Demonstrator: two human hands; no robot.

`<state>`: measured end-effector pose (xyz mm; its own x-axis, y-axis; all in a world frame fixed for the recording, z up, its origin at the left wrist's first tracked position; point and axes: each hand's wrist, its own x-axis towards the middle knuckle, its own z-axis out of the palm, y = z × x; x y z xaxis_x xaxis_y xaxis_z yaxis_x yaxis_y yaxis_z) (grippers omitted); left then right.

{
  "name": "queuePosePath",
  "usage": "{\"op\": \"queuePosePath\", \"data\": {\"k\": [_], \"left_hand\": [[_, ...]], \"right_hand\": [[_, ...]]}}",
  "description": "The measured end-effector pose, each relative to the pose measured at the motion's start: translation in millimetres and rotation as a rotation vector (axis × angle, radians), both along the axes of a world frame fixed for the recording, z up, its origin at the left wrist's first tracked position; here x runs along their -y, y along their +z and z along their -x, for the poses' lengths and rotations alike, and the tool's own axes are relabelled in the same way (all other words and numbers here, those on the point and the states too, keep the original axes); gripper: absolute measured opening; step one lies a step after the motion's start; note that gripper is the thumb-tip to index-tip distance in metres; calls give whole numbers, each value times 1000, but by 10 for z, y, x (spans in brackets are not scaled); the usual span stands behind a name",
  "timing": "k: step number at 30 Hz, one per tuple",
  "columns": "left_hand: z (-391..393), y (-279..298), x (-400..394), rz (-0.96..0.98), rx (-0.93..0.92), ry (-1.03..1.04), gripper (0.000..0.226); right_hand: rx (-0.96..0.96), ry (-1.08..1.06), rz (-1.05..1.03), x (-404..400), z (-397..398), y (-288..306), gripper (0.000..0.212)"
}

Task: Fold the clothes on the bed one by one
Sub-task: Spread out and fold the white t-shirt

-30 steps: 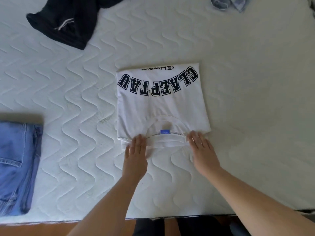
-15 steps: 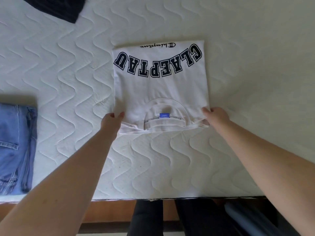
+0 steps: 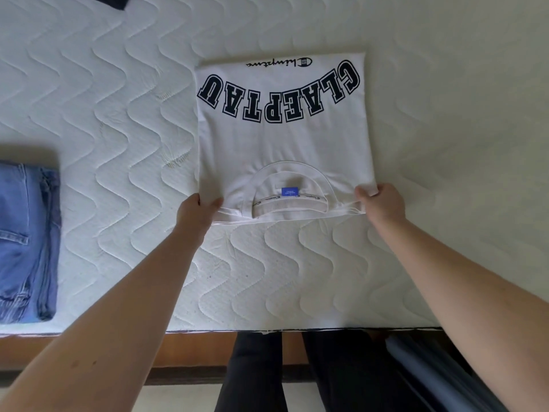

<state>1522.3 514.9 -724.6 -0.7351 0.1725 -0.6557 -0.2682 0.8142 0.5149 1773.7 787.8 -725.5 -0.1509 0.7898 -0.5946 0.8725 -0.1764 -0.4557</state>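
A white T-shirt (image 3: 282, 144) with dark arched lettering lies folded into a rectangle on the quilted white mattress (image 3: 118, 114). Its collar and blue label face me at the near edge. My left hand (image 3: 196, 212) pinches the near left corner of the shirt, thumb on top. At the near right corner my right hand (image 3: 381, 203) grips the fabric, thumb over the edge. Both corners sit slightly raised off the mattress.
Folded blue jeans (image 3: 26, 242) lie at the left edge of the mattress. A dark garment (image 3: 114, 0) shows at the top left. The wooden bed frame (image 3: 190, 349) runs along the near side, with my dark trouser legs below it.
My hands went from lying flat near the collar to the shirt's two near corners and now pinch them. The camera view has tilted down, moving the dark garment almost out of view.
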Motion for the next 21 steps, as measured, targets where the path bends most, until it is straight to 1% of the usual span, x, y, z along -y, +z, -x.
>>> {"op": "queuePosePath", "data": {"k": [2,4,6,8,11,13,15,18,21], "left_hand": [[-14,-30,30,-10,5,4,25],[-13,-43,57,-40,42,24,27],[-29,-59,67,-98,117,86,30],[-105,-50,40,-154,191,140,30],[-331,-7,-51,-214,295,182,29],[-521,14,-119,-242,349,191,31],[-719,13,-190,-261,376,201,31],[-988,51,-275,-319,452,244,29],[-1223,131,-404,-348,506,280,37]], "right_hand": [[38,21,52,81,49,-7,44],[62,24,44,159,65,-22,48],[32,-29,13,212,72,-26,44],[-40,-116,13,245,103,-14,36],[-246,-319,135,276,147,36,17],[-361,-412,217,275,150,80,19],[-431,-457,262,243,112,101,23],[-544,-538,327,197,69,136,17],[-597,-556,326,82,-7,191,16]]}}
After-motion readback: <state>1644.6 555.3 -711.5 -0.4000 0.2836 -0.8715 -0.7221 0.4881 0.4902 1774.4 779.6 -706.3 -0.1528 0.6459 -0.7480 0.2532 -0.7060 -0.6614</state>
